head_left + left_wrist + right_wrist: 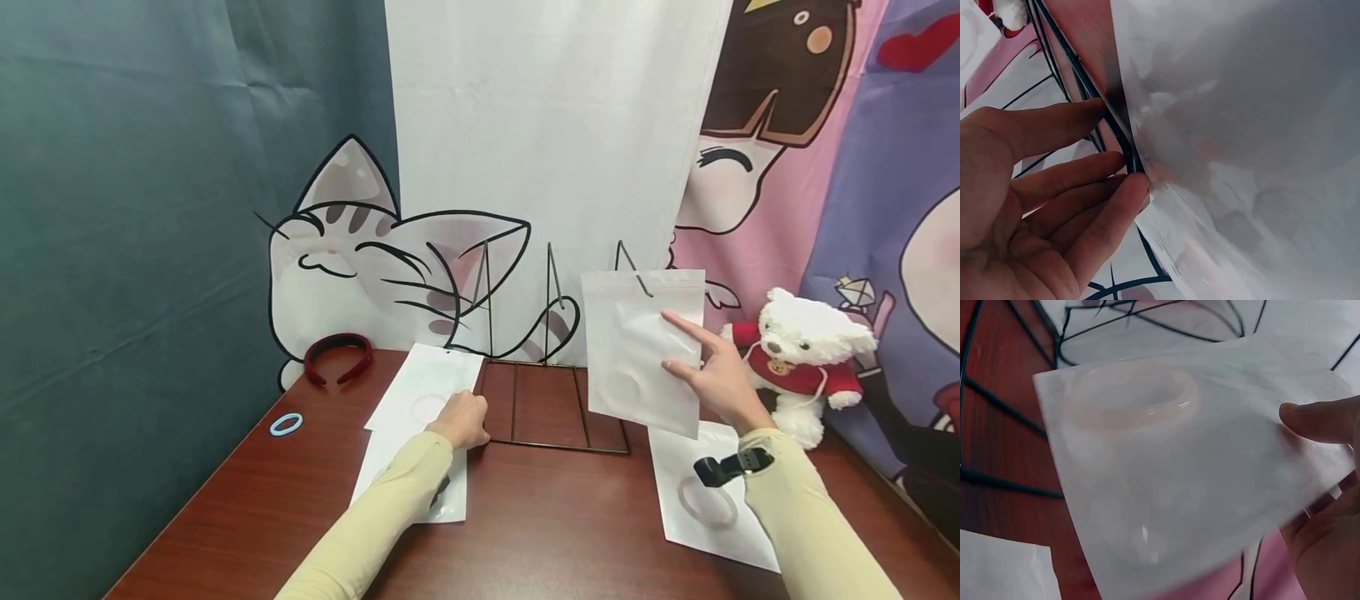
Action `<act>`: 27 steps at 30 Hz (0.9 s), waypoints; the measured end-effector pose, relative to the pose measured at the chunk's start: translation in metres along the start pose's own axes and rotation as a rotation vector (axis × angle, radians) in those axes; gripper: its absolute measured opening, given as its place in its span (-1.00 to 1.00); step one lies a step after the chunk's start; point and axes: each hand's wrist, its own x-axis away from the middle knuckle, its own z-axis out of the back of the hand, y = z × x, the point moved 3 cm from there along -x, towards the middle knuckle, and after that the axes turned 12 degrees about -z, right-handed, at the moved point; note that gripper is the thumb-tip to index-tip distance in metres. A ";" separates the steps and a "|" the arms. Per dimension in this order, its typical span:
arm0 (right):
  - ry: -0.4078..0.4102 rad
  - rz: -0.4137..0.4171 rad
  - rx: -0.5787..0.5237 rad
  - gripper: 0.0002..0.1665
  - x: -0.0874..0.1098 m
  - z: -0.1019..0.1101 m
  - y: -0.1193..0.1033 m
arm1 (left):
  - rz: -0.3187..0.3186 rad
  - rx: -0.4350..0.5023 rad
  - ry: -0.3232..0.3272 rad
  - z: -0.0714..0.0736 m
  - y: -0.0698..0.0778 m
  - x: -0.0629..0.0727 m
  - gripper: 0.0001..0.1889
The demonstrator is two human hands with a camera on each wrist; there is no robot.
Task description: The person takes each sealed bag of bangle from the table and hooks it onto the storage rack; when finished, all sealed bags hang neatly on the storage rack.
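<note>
Sleeves [806,512] are spanning the table [551,533], left hand [461,419] gripping rack [555,447], right hand [722,375] pinching hooked bag [630,350], three bags [675,492] lying unhung left and right.

Each bag [630,337] is milky white; the ring [1129,417] inside one looks pale pink, though the film blurs it. Rack [1010,482] black, bench [540,517] reddish brown, headband [337,340] dark red, bear [806,354] white in red, sleeves [375,517] pale yellow, cat print [352,229] grey-striped.
</note>
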 end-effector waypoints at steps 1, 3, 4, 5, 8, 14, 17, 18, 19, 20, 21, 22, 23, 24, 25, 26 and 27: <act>-0.008 -0.003 0.013 -0.10 -0.004 -0.002 0.001 | 0.000 0.003 0.000 0.000 0.000 0.000 -0.73; -0.018 -0.013 0.034 -0.09 -0.011 -0.005 0.003 | -0.003 0.007 -0.002 -0.001 0.000 0.000 -0.72; -0.023 -0.021 0.047 -0.09 -0.015 -0.006 0.004 | -0.003 0.010 -0.003 -0.001 0.000 0.000 -0.72; -0.028 -0.029 0.060 -0.09 -0.019 -0.008 0.005 | -0.002 0.012 -0.003 -0.001 0.000 0.000 -0.72; -0.043 -0.043 0.093 -0.11 -0.029 -0.012 0.005 | -0.002 0.010 0.001 -0.001 0.000 0.000 -0.73; -0.111 -0.083 0.129 -0.11 -0.041 -0.019 0.009 | -0.007 0.012 0.006 -0.002 0.000 0.001 -0.73; -0.149 -0.104 0.140 -0.09 -0.043 -0.023 0.015 | -0.007 0.012 0.005 -0.003 0.000 0.002 -0.72; -0.161 -0.108 0.146 -0.08 -0.043 -0.025 0.017 | -0.006 0.012 0.006 -0.004 0.000 0.002 -0.72; -0.169 -0.110 0.150 -0.07 -0.043 -0.025 0.019 | -0.006 0.011 0.007 -0.004 0.000 0.002 -0.72; -0.177 -0.113 0.156 -0.07 -0.043 -0.026 0.021 | -0.005 0.011 0.008 -0.004 0.000 0.001 -0.72; -0.183 -0.119 0.161 -0.06 -0.042 -0.027 0.023 | -0.008 0.007 0.012 -0.004 -0.001 0.001 -0.72; -0.192 -0.128 0.162 -0.06 -0.042 -0.028 0.026 | -0.009 0.005 0.016 -0.004 -0.001 0.001 -0.72; -0.199 -0.135 0.164 -0.06 -0.041 -0.029 0.028 | -0.009 0.001 0.017 -0.004 -0.001 0.001 -0.72; -0.205 -0.143 0.162 -0.05 -0.040 -0.030 0.030 | -0.011 -0.004 0.019 -0.004 -0.001 0.001 -0.72; -0.213 -0.152 0.160 -0.05 -0.039 -0.031 0.033 | -0.012 -0.009 0.020 -0.003 -0.001 0.001 -0.72; -0.219 -0.159 0.159 -0.05 -0.038 -0.032 0.035 | -0.013 -0.013 0.022 -0.003 -0.002 0.001 -0.72; -0.229 -0.167 0.153 -0.05 -0.036 -0.033 0.038 | -0.015 -0.018 0.025 -0.003 -0.002 0.000 -0.72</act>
